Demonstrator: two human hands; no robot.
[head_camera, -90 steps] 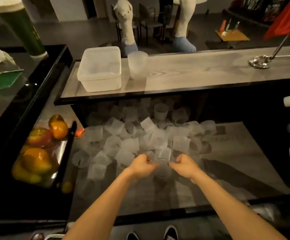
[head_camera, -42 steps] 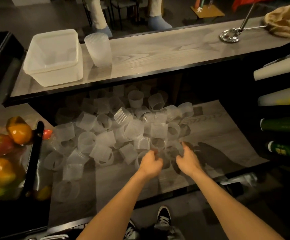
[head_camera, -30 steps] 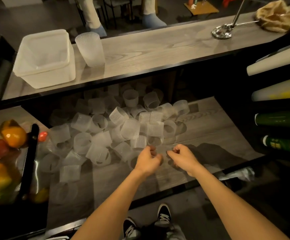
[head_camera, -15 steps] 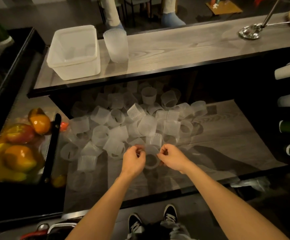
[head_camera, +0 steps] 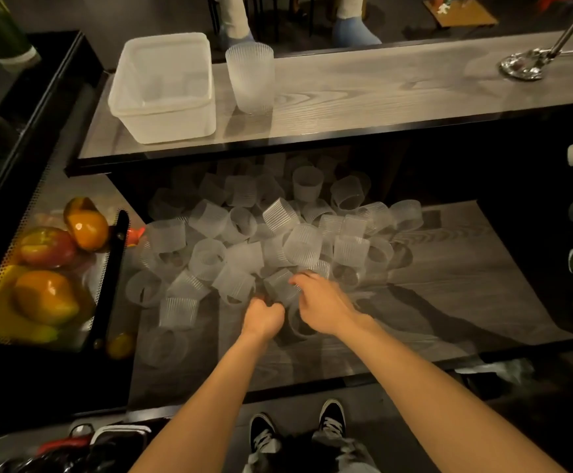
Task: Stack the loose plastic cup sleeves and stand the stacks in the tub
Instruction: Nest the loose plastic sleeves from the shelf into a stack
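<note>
Left hand (head_camera: 262,317) curled tight, pinching near edge of one ribbed sleeve (head_camera: 278,286). Right hand (head_camera: 322,303) bent over same sleeve's far side, touching it; real grip or not, can't tell. Sleeve on its side, axis about level, mouth direction hidden by fingers. Pile of loose sleeves (head_camera: 303,245) just beyond and left of grip, on lower shelf (head_camera: 449,302): well over two dozen, some upright, some tipped, exact count unreadable. One tub (head_camera: 172,126) well beyond grip, up-left, on upper shelf (head_camera: 380,90). One stack (head_camera: 250,76) just right of tub, upright, long axis vertical, wide end up.
</note>
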